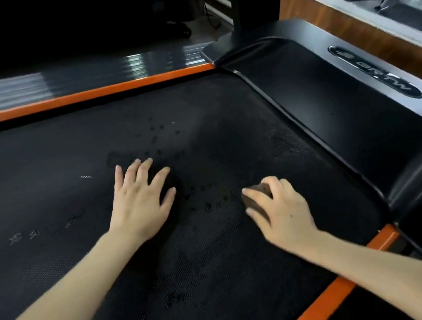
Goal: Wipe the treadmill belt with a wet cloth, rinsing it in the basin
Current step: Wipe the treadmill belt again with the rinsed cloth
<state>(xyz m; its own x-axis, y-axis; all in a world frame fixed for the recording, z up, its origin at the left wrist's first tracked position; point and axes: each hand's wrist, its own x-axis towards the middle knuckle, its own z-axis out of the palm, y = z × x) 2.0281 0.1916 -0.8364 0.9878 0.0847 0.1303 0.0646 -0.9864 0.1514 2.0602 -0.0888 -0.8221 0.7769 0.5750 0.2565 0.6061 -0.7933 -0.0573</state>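
The black textured treadmill belt (215, 263) fills most of the head view, with dark water drops and damp patches near its middle. My left hand (139, 204) lies flat on the belt, fingers spread and straight. To its right, my right hand (277, 207) grips a small dark brown cloth (257, 194), bunched under curled fingers and pressed onto the belt. Most of the cloth is hidden by the hand. No basin is in view.
Orange side rails run along the far edge (88, 94) and the near right edge (331, 295) of the belt. The black motor cover (343, 119) rises at the right end, with an upright post (253, 4) behind it. A wooden ledge (345, 15) stands beyond.
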